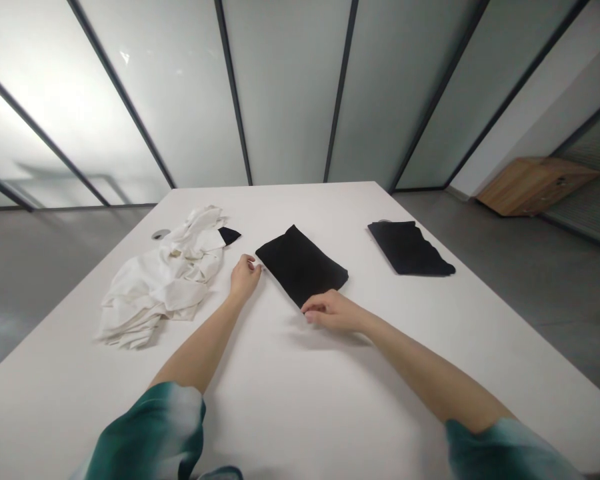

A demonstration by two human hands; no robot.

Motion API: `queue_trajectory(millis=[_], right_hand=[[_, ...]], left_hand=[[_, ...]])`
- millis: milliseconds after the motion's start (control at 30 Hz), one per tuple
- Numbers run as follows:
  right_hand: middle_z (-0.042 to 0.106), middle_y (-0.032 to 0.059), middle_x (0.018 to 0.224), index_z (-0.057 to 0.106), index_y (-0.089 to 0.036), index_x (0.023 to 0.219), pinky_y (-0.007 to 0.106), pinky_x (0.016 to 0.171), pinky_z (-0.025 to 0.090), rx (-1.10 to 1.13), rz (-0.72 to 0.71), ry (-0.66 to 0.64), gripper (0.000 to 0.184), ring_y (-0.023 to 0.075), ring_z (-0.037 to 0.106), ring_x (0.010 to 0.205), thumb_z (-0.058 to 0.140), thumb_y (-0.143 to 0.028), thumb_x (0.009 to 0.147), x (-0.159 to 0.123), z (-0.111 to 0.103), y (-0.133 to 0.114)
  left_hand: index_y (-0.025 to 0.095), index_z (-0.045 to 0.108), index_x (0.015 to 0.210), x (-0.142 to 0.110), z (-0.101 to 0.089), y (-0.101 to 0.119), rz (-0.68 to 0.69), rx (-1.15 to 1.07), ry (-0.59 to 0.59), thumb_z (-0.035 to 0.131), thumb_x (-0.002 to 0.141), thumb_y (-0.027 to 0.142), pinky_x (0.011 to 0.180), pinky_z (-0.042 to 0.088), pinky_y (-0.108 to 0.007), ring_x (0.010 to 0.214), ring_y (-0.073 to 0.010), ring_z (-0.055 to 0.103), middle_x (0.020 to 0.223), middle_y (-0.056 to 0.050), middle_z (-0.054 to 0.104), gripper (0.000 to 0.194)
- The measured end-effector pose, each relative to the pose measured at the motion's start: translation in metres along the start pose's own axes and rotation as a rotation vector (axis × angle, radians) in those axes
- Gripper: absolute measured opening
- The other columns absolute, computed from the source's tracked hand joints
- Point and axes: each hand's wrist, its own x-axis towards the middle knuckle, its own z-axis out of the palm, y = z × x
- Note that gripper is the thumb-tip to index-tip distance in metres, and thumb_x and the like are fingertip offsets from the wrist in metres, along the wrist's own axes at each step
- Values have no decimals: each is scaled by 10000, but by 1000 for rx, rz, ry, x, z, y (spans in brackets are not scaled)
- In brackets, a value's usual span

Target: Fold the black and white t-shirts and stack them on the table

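A folded black cloth (300, 265) lies flat in the middle of the white table (300, 207). My left hand (245, 278) rests at its left edge, fingertips at the cloth and nothing held. My right hand (333, 311) lies over the near corner of the same cloth, fingers loosely curled, and hides that corner. A crumpled heap of white cloth (155, 280) lies left of my left hand, with a small black piece of fabric (229, 235) poking out at its far end. A second black cloth (409, 248), with a wavy edge, lies flat at the far right.
A round grommet (161, 234) is set in the table near the white heap. Grey floor lies on both sides of the table, and frosted glass panels stand beyond it. A wooden cabinet (537, 187) stands at the far right.
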Motion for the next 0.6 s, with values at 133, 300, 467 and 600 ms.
queue_trajectory(millis=[133, 300, 467, 600], right_hand=[[712, 36, 756, 694, -215, 816, 279, 631, 475, -12, -7, 424, 289, 171, 633, 667, 510, -425, 890, 8, -6, -4], [730, 88, 1035, 692, -201, 1035, 343, 853, 500, -301, 185, 688, 259, 228, 665, 931, 544, -343, 877, 33, -44, 16], [660, 203, 1255, 663, -133, 1161, 402, 950, 473, -425, 491, 460, 473, 324, 629, 1141, 630, -494, 857, 70, -66, 31], [740, 157, 1020, 708, -155, 964, 352, 799, 520, -343, 589, 347, 410, 305, 697, 961, 691, -533, 807, 92, -65, 33]], left_hand=[[215, 542, 1040, -1, -1, 1, -12, -62, 18, 565, 843, 290, 745, 462, -306, 787, -194, 640, 853, -26, 659, 212], [215, 550, 1032, -2, -3, 4, -30, -103, 23, 554, 829, 299, 742, 465, -309, 769, -191, 638, 850, -23, 665, 219], [210, 552, 1010, 0, -3, 4, -53, -133, 27, 546, 819, 297, 727, 454, -303, 742, -187, 631, 816, -17, 650, 210], [215, 548, 988, -1, -2, 2, -35, -162, 32, 549, 813, 297, 710, 446, -295, 711, -177, 616, 803, -8, 642, 194]])
